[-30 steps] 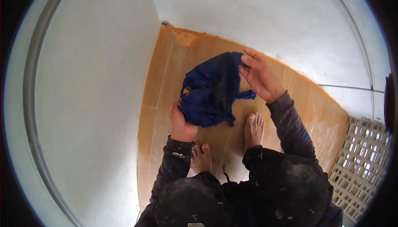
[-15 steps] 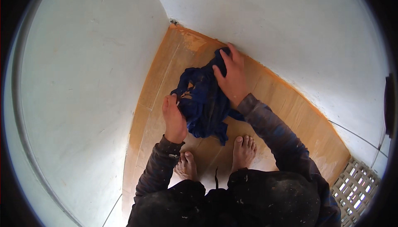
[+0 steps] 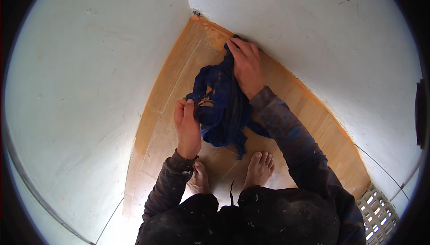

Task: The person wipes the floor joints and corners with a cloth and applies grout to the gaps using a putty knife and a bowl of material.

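A crumpled dark blue cloth [image 3: 219, 106], with some torn holes and loose ends, is spread between my two hands above the wood-look floor. My left hand [image 3: 187, 126] pinches its left edge between thumb and fingers. At the cloth's far upper end, close to the foot of the right wall, my right hand [image 3: 248, 66] has its fingers closed on the fabric. Whether the cloth's lower part rests on the floor I cannot tell. Both my bare feet stand just below it.
Pale walls [image 3: 98, 57] meet at a far corner, with an orange-brown band along their foot. Wood-look planks [image 3: 295, 106] cover the floor, with a patchy smear near the corner. A woven plastic basket [image 3: 378, 213] stands at the lower right.
My right hand has moved slightly up and left, and its spread fingers have closed on the cloth's upper end. That end is stretched farther toward the wall. My left hand keeps its hold.
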A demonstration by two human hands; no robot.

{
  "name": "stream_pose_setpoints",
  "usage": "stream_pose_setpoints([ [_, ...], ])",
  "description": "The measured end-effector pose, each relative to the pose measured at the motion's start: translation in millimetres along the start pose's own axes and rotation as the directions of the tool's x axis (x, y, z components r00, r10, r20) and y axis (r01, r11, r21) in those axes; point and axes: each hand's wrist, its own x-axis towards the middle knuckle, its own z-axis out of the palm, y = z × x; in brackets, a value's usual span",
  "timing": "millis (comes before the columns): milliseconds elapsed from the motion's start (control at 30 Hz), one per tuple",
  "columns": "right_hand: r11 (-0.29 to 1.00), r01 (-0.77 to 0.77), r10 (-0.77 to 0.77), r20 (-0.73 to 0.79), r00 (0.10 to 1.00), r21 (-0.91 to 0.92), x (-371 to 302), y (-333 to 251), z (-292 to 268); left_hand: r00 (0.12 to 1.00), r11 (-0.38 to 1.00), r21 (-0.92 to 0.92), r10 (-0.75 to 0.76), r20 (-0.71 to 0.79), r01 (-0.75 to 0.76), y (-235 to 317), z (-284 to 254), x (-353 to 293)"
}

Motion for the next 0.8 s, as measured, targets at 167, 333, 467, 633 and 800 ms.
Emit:
stream_pose_setpoints([
  [167, 0.977, 0.005, 0.028, 0.154, 0.988, -0.212, 5, -4, -10, 1.0, 1.0, -0.001, 0.012, 0.004, -0.012, -1, 2, 3],
  [333, 0.939, 0.048, 0.029, 0.219, 0.975, -0.34, 0, -4, -20, 1.0, 1.0, -0.005, -0.004, 0.0, 0.004, -1, 1, 2],
  [467, 0.935, 0.037, 0.044, 0.22, 0.975, -0.352, -6, -3, -30, 0.999, 1.0, -0.014, 0.007, 0.032, -0.006, 0, 2, 0],
  [633, 0.931, -0.017, 0.102, 0.216, 0.971, -0.364, -17, -3, -44, 0.999, 1.0, -0.012, -0.015, 0.04, 0.015, 1, 0, -2],
  [800, 0.944, -0.089, 0.164, 0.215, 0.963, -0.318, -28, 2, -56, 0.998, 1.0, -0.015, -0.011, 0.056, 0.012, -3, -1, -1],
])
